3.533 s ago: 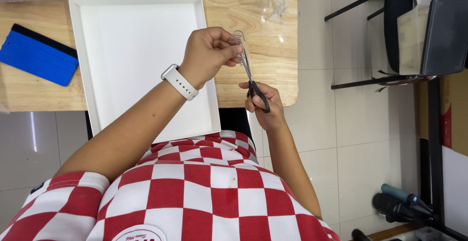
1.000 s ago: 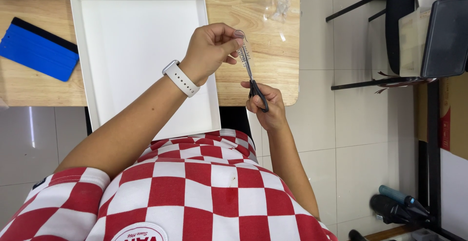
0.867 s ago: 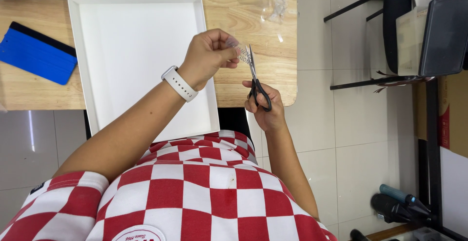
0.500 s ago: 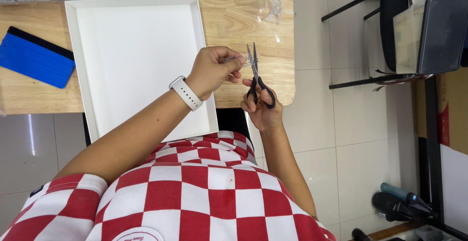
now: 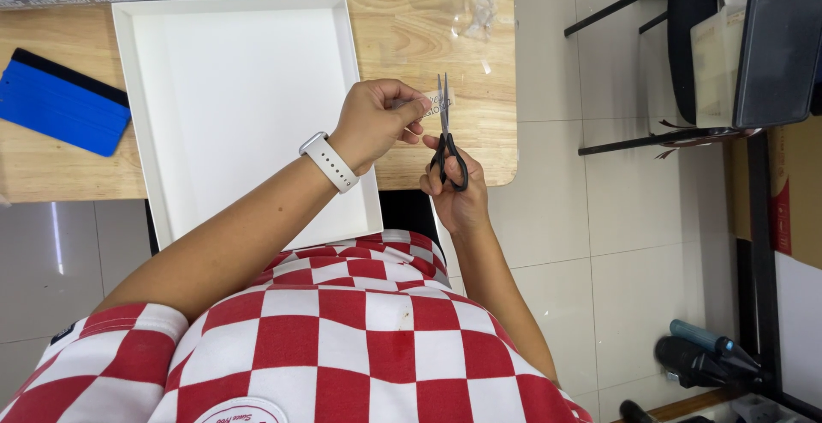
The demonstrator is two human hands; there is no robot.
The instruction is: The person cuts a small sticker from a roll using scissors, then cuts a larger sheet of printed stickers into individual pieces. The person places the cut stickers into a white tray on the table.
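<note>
Cutting is the step in hand: the right hand [image 5: 454,192] works a pair of black-handled scissors [image 5: 445,136], fingers through the loops, blades pointing away from the body and nearly closed. The left hand [image 5: 372,123] pinches a small clear strip of film [image 5: 431,104] between thumb and fingertips, pressed together on it, and holds its free end right at the blades, above the near edge of the wooden desk [image 5: 428,38]. Both grips are tight, one on the scissors, the other on the film. As a judgement, the next snip calls for a steady pinch and the film fed squarely between the blades, since the piece is tiny. A white tray [image 5: 364,115] lies just beside the left hand, a blue scraper [image 5: 60,102] well apart.
</note>
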